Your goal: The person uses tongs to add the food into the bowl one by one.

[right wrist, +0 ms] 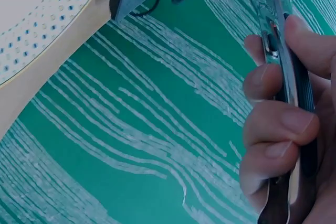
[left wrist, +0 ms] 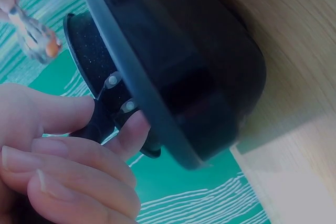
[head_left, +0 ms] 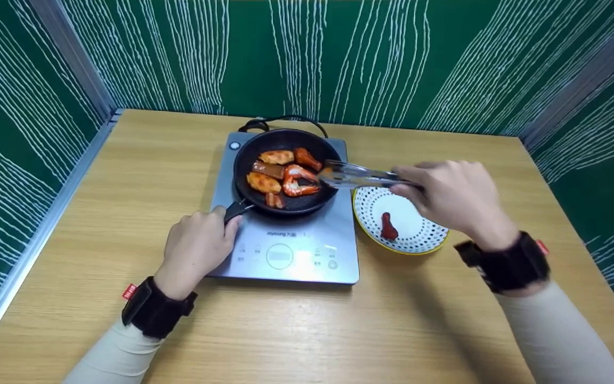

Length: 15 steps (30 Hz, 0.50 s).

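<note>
My left hand (head_left: 200, 240) grips the black handle (head_left: 237, 209) of a frying pan (head_left: 288, 205), which stands on an induction cooker. In the pan lie a curled shrimp (head_left: 292, 188), two golden chicken wing pieces (head_left: 264, 183), a drumstick (head_left: 307, 158), a brown meat slab (head_left: 268, 169) and a small striped meat piece (head_left: 274, 200). My right hand (head_left: 453, 194) holds metal tongs (head_left: 363, 175), their tips over the pan's right side. An orange piece (left wrist: 52, 50) shows between the tips in the left wrist view; its kind is unclear.
The silver induction cooker (head_left: 264, 266) sits mid-table, with a black cable (head_left: 301, 118) behind it. Right of it, below the tongs, is a dotted, yellow-rimmed plate (head_left: 371, 205) bearing a small dark-red drumstick (head_left: 388, 226). Green white-streaked panels (head_left: 253, 64) enclose the wooden table (head_left: 142, 176).
</note>
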### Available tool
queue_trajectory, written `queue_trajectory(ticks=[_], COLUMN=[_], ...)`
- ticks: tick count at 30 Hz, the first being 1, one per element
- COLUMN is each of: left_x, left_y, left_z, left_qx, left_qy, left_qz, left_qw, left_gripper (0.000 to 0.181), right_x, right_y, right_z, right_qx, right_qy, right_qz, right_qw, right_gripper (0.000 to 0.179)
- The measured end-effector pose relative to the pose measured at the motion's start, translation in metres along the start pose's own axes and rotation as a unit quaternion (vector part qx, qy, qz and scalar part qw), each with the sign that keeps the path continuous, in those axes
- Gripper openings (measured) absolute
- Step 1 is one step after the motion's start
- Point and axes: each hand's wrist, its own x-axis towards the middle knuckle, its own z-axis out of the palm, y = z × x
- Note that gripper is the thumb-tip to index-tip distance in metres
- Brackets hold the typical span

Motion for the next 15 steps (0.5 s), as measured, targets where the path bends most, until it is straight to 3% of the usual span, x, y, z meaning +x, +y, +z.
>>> queue_trajectory(ticks=[6,11,15], left_x=[-0.001,-0.001,0.0], left_y=[0.0,0.0,-0.001], left_z=[0.001,0.0,0.0], left_qx=[0.002,0.006,0.005], left_qy=[0.003,0.001,0.0], left_qz=[0.004,0.004,-0.002], left_qw=[1.0,1.0,1.0], left_gripper=[0.04,0.04,0.04], right_x=[0.031,0.045,0.056], right_y=[-0.004,-0.006,-0.012], right_z=[0.014,0.02,0.018], right_qx=[-0.036,-0.056,-0.077], right_qy=[-0.045,-0.058,-0.067], right_qz=[0.019,0.039,0.027], right_qw=[0.9982,0.996,0.9944], right_gripper=[0.029,0.021,0.019])
